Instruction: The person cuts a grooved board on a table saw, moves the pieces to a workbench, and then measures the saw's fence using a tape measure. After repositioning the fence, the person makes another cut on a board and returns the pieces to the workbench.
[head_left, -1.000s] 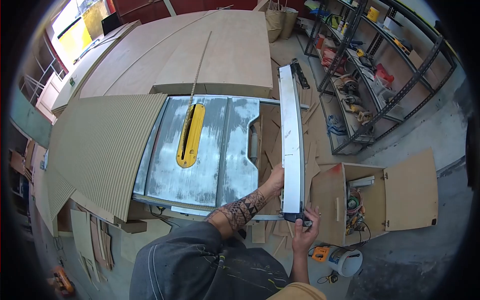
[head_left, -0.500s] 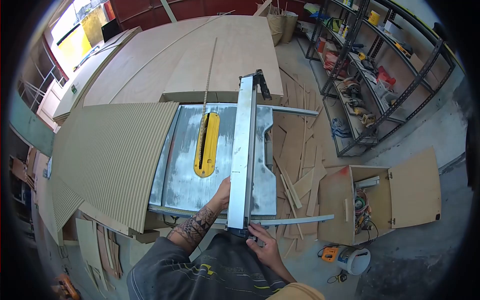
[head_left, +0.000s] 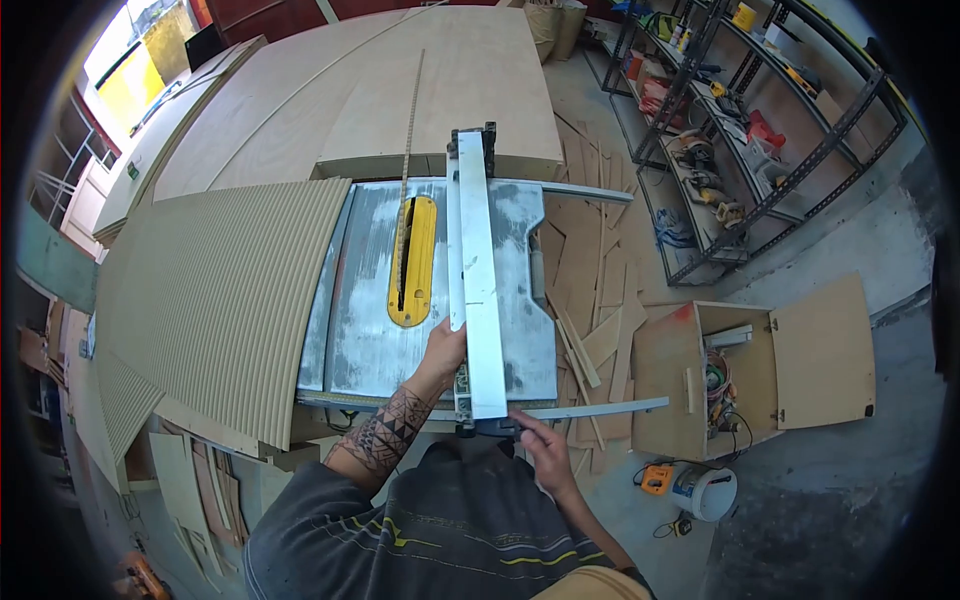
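A silver rip fence (head_left: 482, 280) lies lengthwise over the grey table saw top (head_left: 370, 340), its wide metal face slanting across the black-ended rail beneath. My left hand (head_left: 446, 350) grips the fence's left side near the front. At the front end, my right hand (head_left: 548, 450) has its fingers on the dark end piece, index finger reaching forward; the exact hold is partly hidden. Left of the fence, the yellow blade insert (head_left: 424, 270) is set into the top. A tape measure blade (head_left: 412, 130) stretches from the insert onto the plywood behind.
A ribbed panel (head_left: 230, 310) adjoins the saw on the left. Large plywood sheets (head_left: 350, 110) lie behind it. Wood offcuts (head_left: 610, 290) cover the floor at right, near an open cabinet (head_left: 660, 390), a white bucket (head_left: 715, 495) and metal shelving (head_left: 700, 260).
The fence has shifted left, closer to the yellow insert, and its metal face now sits askew. My right hand has changed its hold at the front end. The view has tilted slightly downward.
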